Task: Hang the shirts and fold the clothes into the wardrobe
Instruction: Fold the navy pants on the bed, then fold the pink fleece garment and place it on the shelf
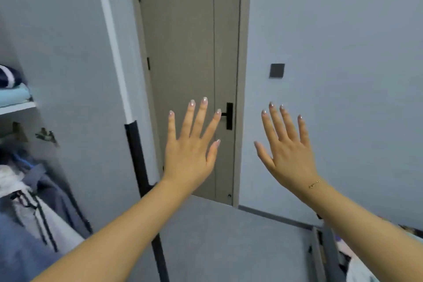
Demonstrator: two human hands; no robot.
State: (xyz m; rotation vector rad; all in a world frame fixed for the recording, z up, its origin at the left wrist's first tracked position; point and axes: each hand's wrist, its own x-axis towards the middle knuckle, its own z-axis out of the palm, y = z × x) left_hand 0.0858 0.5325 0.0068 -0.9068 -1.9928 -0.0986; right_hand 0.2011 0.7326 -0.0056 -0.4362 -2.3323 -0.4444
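Overhead, so to speak, both hands are raised with backs to the camera: the left hand (191,153) and the right hand (288,152) each have a wide grip, fingers straight and spread, touching nothing. Behind them stands a closed grey door (183,52) with a black handle (229,116). At the left edge the wardrobe (68,75) is open; folded clothes (12,95) lie on its shelf (17,107), and hung shirts (34,201) crowd below it.
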